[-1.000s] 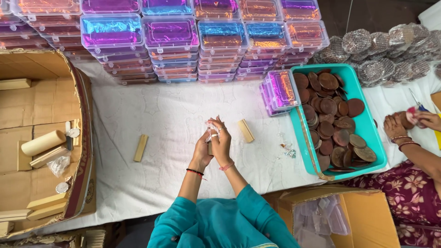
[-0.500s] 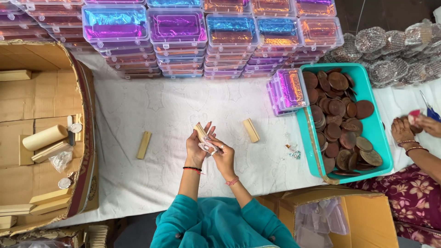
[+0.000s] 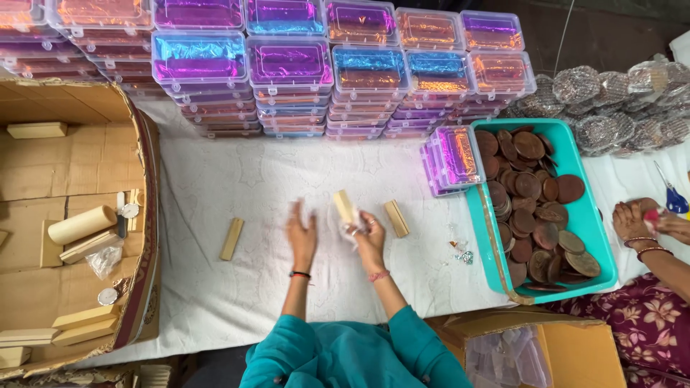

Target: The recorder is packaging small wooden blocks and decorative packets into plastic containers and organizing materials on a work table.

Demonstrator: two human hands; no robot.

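My right hand (image 3: pixel 368 237) grips a small tan wooden block (image 3: pixel 344 206) together with a bit of clear plastic wrap (image 3: pixel 349 231), held just above the white cloth. Beside it, my left hand (image 3: pixel 302 235) hovers with fingers spread and nothing in it, blurred by motion. Two more tan blocks lie on the cloth: one (image 3: pixel 396 218) just right of my right hand, one (image 3: pixel 231 238) to the left of my left hand.
Stacks of clear plastic boxes with shiny coloured foil (image 3: pixel 287 65) line the far side. A teal tray (image 3: pixel 600 237) of brown discs stands right, several foil boxes (image 3: pixel 451 158) leaning on it. An open cardboard box (image 3: pixel 72 215) of blocks sits left. Another person's hands (image 3: pixel 647 223) work at right.
My hands have come apart: the left one has let go and swung left, while the right keeps the block and wrap. The view has shifted slightly.
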